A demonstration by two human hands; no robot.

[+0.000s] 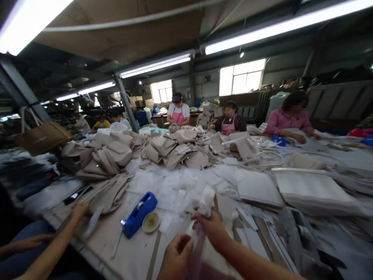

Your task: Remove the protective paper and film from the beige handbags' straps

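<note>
Between my hands runs a bunched strip of thin, translucent white plastic (196,243); whether it is a bag or a loose sheet I cannot tell. My right hand (214,230) is closed around its upper part, the fingers partly blurred. Lower down, my left hand (177,252) has curled fingers at the strip's left edge, pinching it. Beyond them lie loose white sheets (171,181). To the left are a blue tape dispenser (139,214) and a small round dish (150,222) with something yellowish inside.
Piles of beige bags (183,149) cover the far table. At right are a stack of white sheets (317,190) and a grey tape dispenser (301,237). A co-worker's hand (80,210) rests near beige pieces at left. Other people work across the table.
</note>
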